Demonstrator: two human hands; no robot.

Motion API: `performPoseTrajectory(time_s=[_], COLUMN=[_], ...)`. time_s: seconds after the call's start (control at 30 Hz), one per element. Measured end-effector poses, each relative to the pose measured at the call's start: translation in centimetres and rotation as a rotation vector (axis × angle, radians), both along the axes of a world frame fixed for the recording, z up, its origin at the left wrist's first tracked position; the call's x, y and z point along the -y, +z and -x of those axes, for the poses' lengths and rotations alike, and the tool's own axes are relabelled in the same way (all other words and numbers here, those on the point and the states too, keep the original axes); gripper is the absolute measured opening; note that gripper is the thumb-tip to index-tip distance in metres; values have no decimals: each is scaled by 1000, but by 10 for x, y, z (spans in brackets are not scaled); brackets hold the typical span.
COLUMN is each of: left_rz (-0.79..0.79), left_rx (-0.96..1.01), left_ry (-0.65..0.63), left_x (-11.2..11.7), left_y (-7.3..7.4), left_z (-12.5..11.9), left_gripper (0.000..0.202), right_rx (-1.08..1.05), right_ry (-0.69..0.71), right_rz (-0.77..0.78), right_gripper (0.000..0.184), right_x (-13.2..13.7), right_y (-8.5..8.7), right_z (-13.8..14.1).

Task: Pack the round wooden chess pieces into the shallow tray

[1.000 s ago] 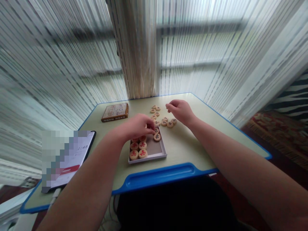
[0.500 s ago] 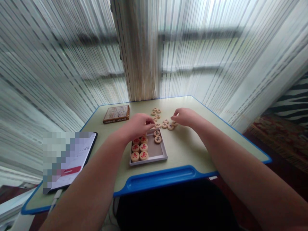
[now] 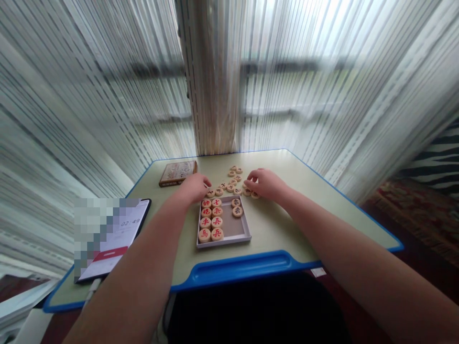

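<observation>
Round wooden Chinese chess pieces (image 3: 230,188) with dark characters lie scattered behind a shallow white box tray (image 3: 234,230). Two columns of red-marked pieces (image 3: 217,222) fill the tray's left side, and two black-marked pieces (image 3: 237,211) sit at its back right. My left hand (image 3: 196,188) is beside the tray's back left corner, fingers apart and bent down by a loose piece (image 3: 210,193). At the right end of the scatter my right hand (image 3: 266,183) curves over other pieces, thumb and fingers apart. Its fingertips are close to a piece (image 3: 247,192); contact is unclear.
A brown patterned box (image 3: 178,173) lies at the table's back left. A tablet (image 3: 118,239) showing a timer leans over the left edge, with a white cable by it. The table (image 3: 287,229) has a blue rim and a blue front trough (image 3: 240,268). Sheer curtains hang behind.
My left hand has moved left from the tray's back edge, uncovering red pieces and loose dark ones. My right hand has shifted slightly left and down onto the loose pieces. The view has shifted slightly.
</observation>
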State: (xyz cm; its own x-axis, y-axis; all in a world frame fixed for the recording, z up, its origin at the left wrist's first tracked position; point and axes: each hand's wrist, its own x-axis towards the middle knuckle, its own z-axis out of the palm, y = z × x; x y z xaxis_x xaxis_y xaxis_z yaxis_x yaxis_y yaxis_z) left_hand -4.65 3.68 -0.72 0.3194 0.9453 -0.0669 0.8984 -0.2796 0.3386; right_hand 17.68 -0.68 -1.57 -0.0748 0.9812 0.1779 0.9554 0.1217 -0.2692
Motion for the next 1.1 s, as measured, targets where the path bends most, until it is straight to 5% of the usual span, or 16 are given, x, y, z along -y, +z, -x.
performPoseTrajectory(time_s=[0.23, 0.4, 0.77, 1.1], left_rz=[55, 26, -30, -179], left_rx=[159, 283, 310, 355], left_ry=[48, 11, -84, -124], left_x=[2, 3, 1, 17], left_y=[0, -1, -8, 7], left_z=[-6, -12, -17, -21], left_gripper=[32, 33, 36, 33], right_rx=[-46, -90, -76, -264], right_ry=[137, 316, 48, -137], right_rz=[-136, -92, -90, -102], right_gripper=[48, 37, 25, 16], right_x=[-6, -16, -17, -21], right_y=[-13, -22, -15, -17], right_z=[6, 5, 2, -1])
